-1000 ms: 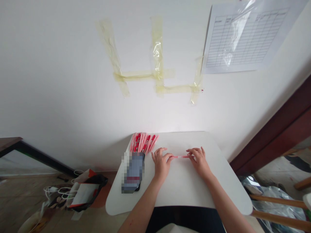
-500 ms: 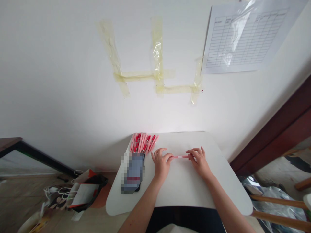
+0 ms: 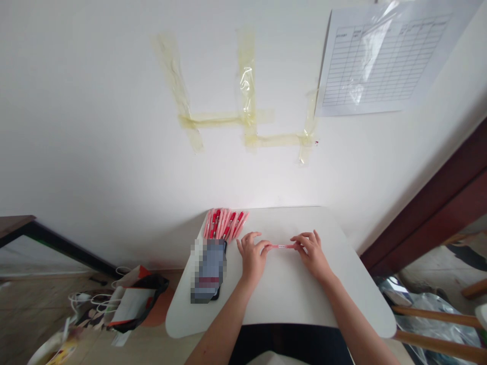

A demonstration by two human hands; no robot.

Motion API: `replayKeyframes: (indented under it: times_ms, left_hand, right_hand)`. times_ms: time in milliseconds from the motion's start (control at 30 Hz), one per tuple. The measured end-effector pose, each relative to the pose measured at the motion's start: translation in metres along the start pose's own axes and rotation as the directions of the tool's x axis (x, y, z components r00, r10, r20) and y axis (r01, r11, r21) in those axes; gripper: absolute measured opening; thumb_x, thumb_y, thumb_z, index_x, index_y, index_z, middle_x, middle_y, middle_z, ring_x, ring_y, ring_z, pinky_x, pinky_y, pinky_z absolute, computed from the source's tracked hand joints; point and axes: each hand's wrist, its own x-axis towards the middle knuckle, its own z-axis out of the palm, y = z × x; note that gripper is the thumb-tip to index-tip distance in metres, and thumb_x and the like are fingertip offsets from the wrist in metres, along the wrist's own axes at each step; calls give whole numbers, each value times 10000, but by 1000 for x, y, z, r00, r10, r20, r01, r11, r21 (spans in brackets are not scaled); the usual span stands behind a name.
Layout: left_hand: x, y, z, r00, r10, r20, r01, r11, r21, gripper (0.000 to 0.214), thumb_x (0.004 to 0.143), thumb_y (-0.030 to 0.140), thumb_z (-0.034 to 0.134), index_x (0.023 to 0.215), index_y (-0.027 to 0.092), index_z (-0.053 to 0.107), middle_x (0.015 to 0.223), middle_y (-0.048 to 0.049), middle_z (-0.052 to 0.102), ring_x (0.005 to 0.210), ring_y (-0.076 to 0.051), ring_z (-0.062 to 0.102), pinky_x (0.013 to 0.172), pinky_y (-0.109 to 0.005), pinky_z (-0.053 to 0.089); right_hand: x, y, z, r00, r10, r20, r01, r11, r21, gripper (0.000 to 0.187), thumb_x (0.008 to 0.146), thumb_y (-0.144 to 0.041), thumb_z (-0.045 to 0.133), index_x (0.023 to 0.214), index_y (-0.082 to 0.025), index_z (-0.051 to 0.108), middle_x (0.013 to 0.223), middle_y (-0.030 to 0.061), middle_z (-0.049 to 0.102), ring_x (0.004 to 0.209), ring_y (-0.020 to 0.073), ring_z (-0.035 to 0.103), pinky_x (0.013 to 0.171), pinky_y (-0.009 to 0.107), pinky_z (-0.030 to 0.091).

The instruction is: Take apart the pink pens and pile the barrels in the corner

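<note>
A slim pink pen (image 3: 281, 246) with a white label at its middle lies level between my hands, over the white table. My left hand (image 3: 252, 254) pinches its left end between thumb and forefinger, the other fingers spread. At the right end, the thumb and forefinger of my right hand (image 3: 312, 252) close on it the same way. My fingertips hide both ends of the pen. Just beyond my left hand, a bunch of pink and red pens (image 3: 225, 224) lies at the table's far left corner.
A phone (image 3: 209, 271), blurred by pixels, rests on the left of the white table (image 3: 289, 304). The wall behind carries yellowed tape (image 3: 247, 91) and a printed sheet (image 3: 380, 66). Bags (image 3: 137, 299) and cables stand on the floor at left; wooden bars (image 3: 437, 317) are at right.
</note>
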Motion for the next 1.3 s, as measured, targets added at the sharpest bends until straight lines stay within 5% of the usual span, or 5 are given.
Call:
replayKeyframes:
  times_ms: [667,867,1300]
  left_hand:
    - [0,-1,1,1000,-16,1,16,1000,-10,89,857,254,703,861,309,772,1254,-56,618,1271,-281,504,1178,-702,178]
    - [0,0,0,1000,-8,2,8,1000,-5,88,853,254,710,860,315,773,1252,-52,620,1264,-280,510,1165,-717,200]
    - [-1,-2,3,1000,20,-22,-20,1000,22,98,855,239,702,806,294,766,1268,-55,604,1256,-283,504,1165,-712,222]
  right_hand:
    - [0,-4,-3,998,26,51,-29,997,67,214,988,-343,498,1169,-298,603,914,18,687,1055,232,610,1196,662,172]
    - [1,-5,-3,1000,6,30,-5,1000,-9,175,997,-367,496,951,-273,636,911,20,655,996,222,597,1183,633,224]
    - [-1,0,4,1000,-5,3,5,996,-89,244,1013,-411,470,945,-281,665,1067,52,634,1098,250,547,1155,655,250]
